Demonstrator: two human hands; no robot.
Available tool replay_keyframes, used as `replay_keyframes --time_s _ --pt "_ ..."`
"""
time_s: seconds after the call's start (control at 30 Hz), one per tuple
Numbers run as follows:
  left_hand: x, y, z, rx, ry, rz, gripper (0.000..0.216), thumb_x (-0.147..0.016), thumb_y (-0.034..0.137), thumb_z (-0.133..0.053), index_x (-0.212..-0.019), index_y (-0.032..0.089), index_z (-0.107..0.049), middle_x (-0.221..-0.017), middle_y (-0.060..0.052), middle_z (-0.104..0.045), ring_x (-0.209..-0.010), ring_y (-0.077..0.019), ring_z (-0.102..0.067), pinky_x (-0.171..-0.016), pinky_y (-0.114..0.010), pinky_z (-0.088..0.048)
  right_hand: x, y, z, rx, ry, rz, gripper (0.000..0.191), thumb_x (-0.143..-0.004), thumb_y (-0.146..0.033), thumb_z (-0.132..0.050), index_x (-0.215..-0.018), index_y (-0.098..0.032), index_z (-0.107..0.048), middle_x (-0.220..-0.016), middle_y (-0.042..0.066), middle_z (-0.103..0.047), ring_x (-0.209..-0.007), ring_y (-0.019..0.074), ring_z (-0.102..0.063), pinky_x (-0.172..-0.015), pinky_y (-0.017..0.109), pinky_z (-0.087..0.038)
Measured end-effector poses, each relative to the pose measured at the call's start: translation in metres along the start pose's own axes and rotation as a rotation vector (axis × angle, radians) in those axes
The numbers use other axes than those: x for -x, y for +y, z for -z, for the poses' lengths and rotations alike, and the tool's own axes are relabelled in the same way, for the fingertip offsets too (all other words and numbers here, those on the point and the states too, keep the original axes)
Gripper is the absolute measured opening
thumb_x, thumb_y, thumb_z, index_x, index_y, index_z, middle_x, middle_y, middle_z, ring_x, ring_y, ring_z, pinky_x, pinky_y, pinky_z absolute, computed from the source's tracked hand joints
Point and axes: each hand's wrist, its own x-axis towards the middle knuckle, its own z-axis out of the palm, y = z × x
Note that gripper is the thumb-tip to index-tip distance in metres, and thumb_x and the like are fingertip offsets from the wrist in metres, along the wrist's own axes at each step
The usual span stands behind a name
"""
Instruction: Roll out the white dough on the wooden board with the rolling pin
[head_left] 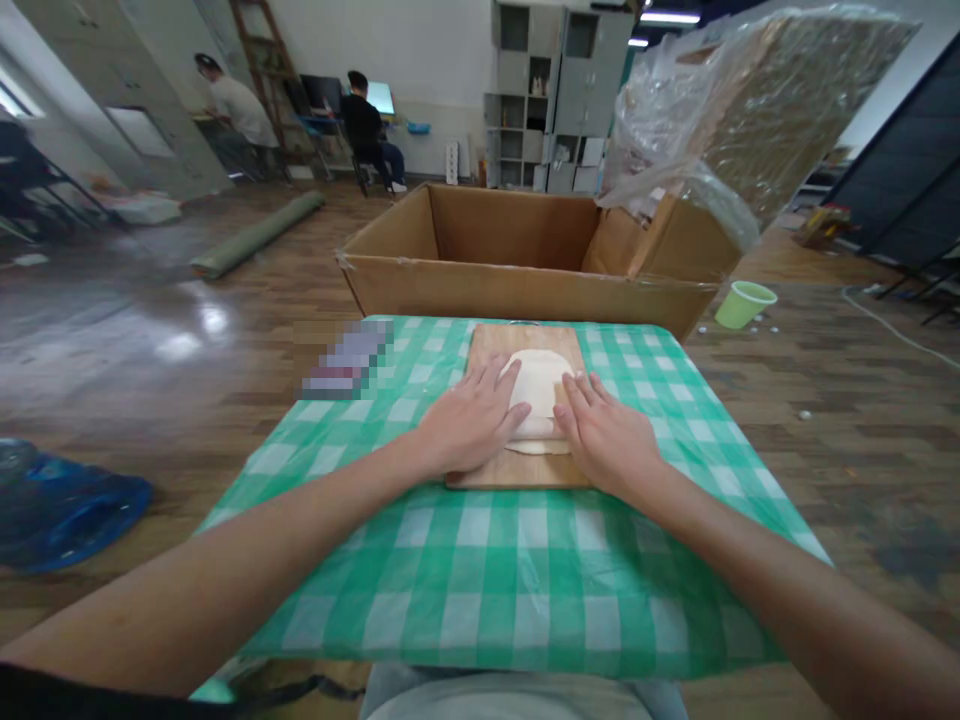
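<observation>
Both hands palm-down, fingers straight: left hand [476, 415] and right hand [611, 435] spread out over the two ends of a pale rolling pin [536, 428]. Fingers not visibly wrapped round it; palms hide the ends, so can't tell how firm the contact is. Pin lies crosswise on the dough [540, 378], nearer its near edge, a strip of dough showing on the near side.

Dough: on the wooden board [517, 475], between the hands, one whole pale sheet. Progress, my read: flattening well along, far end already broad and rounded. No cuts or folds visible. Left, probably: evening out; thickness can't be judged from here.

Edges: wood shows beyond the dough at the far end and at the near end. Left hand reaches over the board's left side, right hand over its right. Green checked tablecloth [480, 600] stretches out both sides and toward the person, so sideways room looks good. Forward is tighter: big cardboard box [517, 288] stands just past the table's far edge. Pixelated patch [346, 362] at far left corner, contents unreadable. Green cup [745, 305] on the floor, off to the right.
</observation>
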Motion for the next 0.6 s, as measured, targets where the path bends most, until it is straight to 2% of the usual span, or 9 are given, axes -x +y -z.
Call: replay_keyframes --time_s 0.17,0.37,0.6 --pt "0.016 0.015 0.005 -0.029 0.014 -0.025 0.069 -0.110 0.047 -0.019 -0.161 0.001 -0.028 -0.169 -0.024 -0.031 -0.161 -0.0306 -0.022 -0.131 -0.048 -0.019 0.019 -0.003 0.004 -0.019 0.023 0.031 0.068 -0.110 -0.050 -0.023 -0.164 -0.011 -0.035 -0.167 0.019 -0.038 -0.156 0.0371 -0.033 -0.121 0.056 -0.037" --pt "0.045 0.035 0.005 -0.003 0.073 -0.068 0.068 -0.110 0.046 -0.025 -0.164 0.004 -0.026 -0.172 -0.020 -0.026 -0.163 -0.0293 -0.014 -0.132 -0.049 -0.020 0.052 -0.009 0.007 -0.038 0.036 0.088 0.066 -0.109 -0.046 -0.029 -0.169 -0.018 -0.022 -0.173 0.011 -0.025 -0.161 0.0332 -0.019 -0.128 0.058 -0.025" --pt "0.069 0.052 0.007 -0.013 0.078 -0.093 0.068 -0.108 0.045 -0.034 -0.162 0.004 -0.032 -0.173 -0.019 -0.024 -0.163 -0.0305 -0.012 -0.133 -0.051 -0.019 0.086 -0.016 0.011 -0.041 0.045 0.129 0.071 -0.107 -0.047 -0.036 -0.170 -0.020 -0.018 -0.174 0.009 -0.021 -0.161 0.0319 -0.019 -0.128 0.058 -0.025"
